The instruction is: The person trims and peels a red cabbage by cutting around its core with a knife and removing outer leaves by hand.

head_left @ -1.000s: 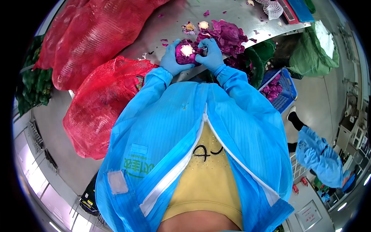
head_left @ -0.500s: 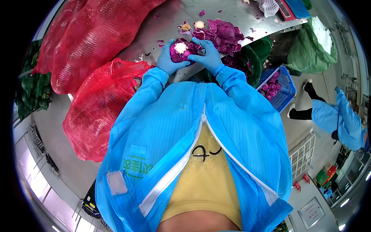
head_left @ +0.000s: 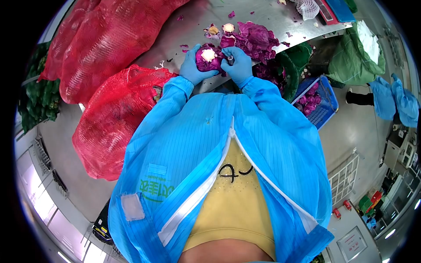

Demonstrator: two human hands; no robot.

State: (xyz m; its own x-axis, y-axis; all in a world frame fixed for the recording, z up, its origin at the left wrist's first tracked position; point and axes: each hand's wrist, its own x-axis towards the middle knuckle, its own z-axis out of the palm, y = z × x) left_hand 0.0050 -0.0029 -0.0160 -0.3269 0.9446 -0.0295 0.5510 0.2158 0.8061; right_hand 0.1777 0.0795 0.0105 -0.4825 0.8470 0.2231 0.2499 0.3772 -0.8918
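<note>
A red cabbage with a pale cut stem end facing up is held over the edge of the metal table. My left hand, in a blue glove, is wrapped round its left side. Close against its right side is my gloved right hand, closed on a small tool whose grey end shows between thumb and fingers; the rest is hidden. Just beyond lie loose purple cabbage leaves and cut stem pieces.
Large red mesh sacks stand on the left, with a smaller red mesh sack nearer me. On the right are a green bin with leaves, a blue crate of red cabbages and a green sack. A person walks farther right.
My right thumb and fingers have drawn in round the small tool and off the cabbage's side. The cabbage has turned slightly. The person at the right has moved farther away.
</note>
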